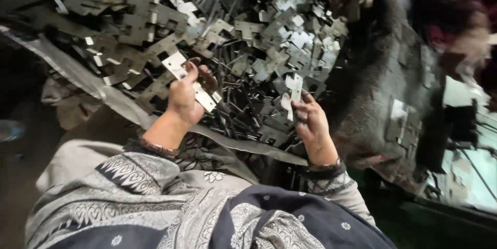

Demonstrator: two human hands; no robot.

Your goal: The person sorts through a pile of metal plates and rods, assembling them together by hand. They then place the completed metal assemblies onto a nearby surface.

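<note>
While both hands work at the near edge of the scrap heap point(243, 31), the left hand point(185, 97) grips a flat bracket point(187, 79); the right hand point(310, 119) pinches a cross-shaped plate point(293, 89).

Carrier looks like a grey sheet point(77, 75) spread on the floor, edge running diagonally below the pile. On it: big heap of flat stamped metal brackets point(248, 36), cross- and T-shaped, grey, jumbled and overlapping. Thin metal rods point(235, 106) mixed in at the heap's near edge. Bare dark floor point(20, 176) left of and below the heap.
</note>
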